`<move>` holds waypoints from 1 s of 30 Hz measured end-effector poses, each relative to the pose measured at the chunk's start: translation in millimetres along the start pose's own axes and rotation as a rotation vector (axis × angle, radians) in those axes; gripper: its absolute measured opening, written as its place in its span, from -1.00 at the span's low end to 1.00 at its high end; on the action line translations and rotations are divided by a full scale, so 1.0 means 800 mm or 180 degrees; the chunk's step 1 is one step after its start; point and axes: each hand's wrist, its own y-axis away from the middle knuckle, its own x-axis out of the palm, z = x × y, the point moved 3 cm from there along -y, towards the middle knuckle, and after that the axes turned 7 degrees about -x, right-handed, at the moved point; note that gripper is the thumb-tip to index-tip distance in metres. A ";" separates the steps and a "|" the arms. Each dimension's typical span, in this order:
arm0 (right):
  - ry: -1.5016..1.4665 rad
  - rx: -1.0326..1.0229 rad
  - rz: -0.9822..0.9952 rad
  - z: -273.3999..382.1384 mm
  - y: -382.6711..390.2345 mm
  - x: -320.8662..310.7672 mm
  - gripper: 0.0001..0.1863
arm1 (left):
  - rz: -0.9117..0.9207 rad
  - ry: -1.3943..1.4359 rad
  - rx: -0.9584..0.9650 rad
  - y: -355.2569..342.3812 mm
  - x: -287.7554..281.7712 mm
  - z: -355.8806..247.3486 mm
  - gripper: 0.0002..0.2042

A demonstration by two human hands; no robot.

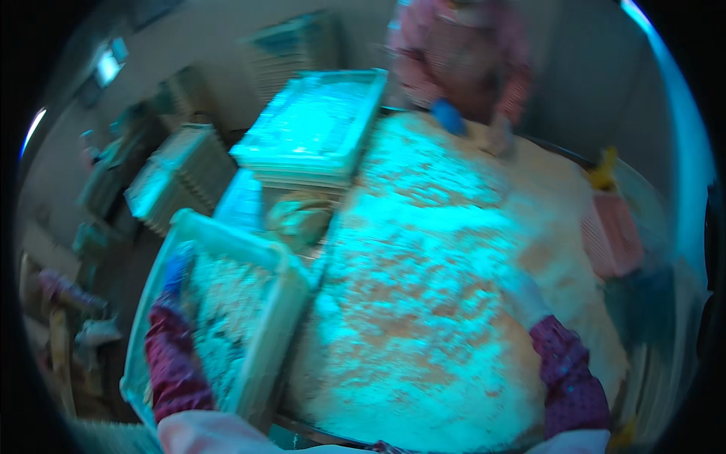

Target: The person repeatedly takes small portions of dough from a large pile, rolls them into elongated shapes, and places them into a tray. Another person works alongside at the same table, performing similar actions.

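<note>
My left hand [178,271], in a blue glove, reaches into a pale plastic crate [281,303] at the left. It lies along the crate's left inner side, against the pale crumbly material [231,303] inside; blur hides its fingers. On the right, my right hand [525,298], in a whitish glove, rests at a wide heap of pale powdery material [408,303] spread over a table. Its fingers blend into the heap, so I cannot tell whether it grips any. Both my forearms wear dark pink patterned sleeves.
Across the heap stands a person [465,60] in pink, hands at its far edge. Stacked trays [302,163] stand behind my crate, with a crumpled bag [299,219] beside them. A pink basket [611,234] sits at the heap's right; more stacked trays [181,178] stand far left.
</note>
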 end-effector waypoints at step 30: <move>-0.1654 0.2294 -0.0601 0.153 0.288 -0.006 -0.45 | 0.2064 -0.0094 0.2749 0.637 0.425 -0.369 -0.43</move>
